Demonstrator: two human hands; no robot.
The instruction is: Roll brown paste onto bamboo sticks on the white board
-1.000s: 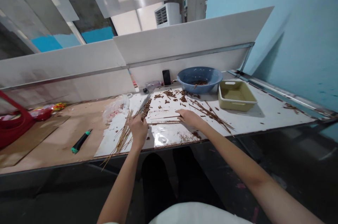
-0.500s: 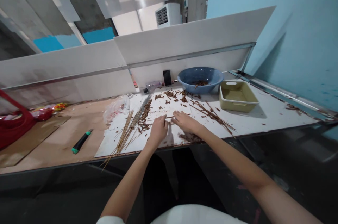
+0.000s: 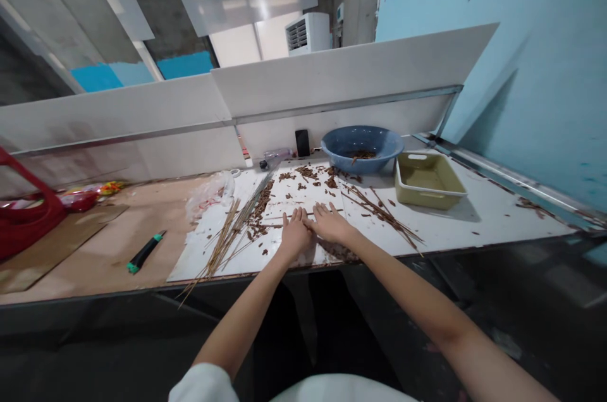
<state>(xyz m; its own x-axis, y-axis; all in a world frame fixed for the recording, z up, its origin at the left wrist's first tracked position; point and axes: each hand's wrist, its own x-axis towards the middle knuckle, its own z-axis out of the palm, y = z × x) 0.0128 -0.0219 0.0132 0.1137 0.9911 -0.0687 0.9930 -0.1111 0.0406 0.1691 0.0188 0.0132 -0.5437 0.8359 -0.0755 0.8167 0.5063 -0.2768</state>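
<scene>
Thin wooden stick (image 3: 274, 224) lying across the white sheet (image 3: 289, 196), and both hands are right on it! Left hand (image 3: 296, 236) and right hand (image 3: 331, 225) sit flat, fingers spread, fingertips almost meeting at the middle of the sheet. No pinch that I can see, though whether the stick runs under the palms is hard to tell from up here. Even pressure through flat fingers looks like the right call, keeping that stick from skating over the loose brown flakes (image 3: 306, 184) scattered just behind the hands. Left of the sheet's centre, a bundle of long sticks (image 3: 220, 241) fans toward the front; right of centre, a looser spread of sticks (image 3: 382, 215) reaches toward the olive plastic tray (image 3: 403, 190). Beyond the sheet sit a blue bowl (image 3: 360, 148) with brown bits inside and a black phone (image 3: 302, 143). Tight margins at the front: the sheet's near edge runs just under the wrists, right along the edge of the counter (image 3: 95, 250), and sticks overhang it at the left.
</scene>
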